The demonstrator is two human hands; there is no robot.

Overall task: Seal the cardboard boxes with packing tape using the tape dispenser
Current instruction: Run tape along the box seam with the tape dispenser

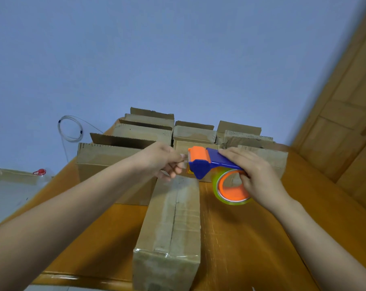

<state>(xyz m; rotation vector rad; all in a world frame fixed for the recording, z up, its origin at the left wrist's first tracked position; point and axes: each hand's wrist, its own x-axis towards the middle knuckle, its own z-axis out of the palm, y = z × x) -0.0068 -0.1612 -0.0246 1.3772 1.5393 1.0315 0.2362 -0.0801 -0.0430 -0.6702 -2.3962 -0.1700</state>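
Gripping the tape dispenser (203, 164) is the right hand (259, 177), fingers laid over the blue handle and thumb tucked down by the orange core of the tape roll (216, 192). The dispenser hangs above the far end of the long box (173, 217), orange roller pointing left. The left hand (163, 160) meets it there, fingers curled and pinching the loose end of the tape (183, 159) just in front of the roller; the strip itself is clear and hard to make out.

That long box lies down the middle of the table (251, 238), its near end reaching the table's front edge. Its top flaps are folded shut and meet in a seam running along its length, so nothing inside shows. Glossy film wraps over its near end.

Behind it, more boxes crowd the far side of the table. The big box (106, 160) on the left has a flap standing up. The back boxes (148, 127) are packed side by side with flaps raised too, and from this angle I cannot tell what, if anything, sits in them.

Off to the left, a coil of wire (70, 129) hangs on the blue wall (177, 49), and a red bottle cap (39, 171) peeks up low down. A wooden door (346, 122) fills the right edge.
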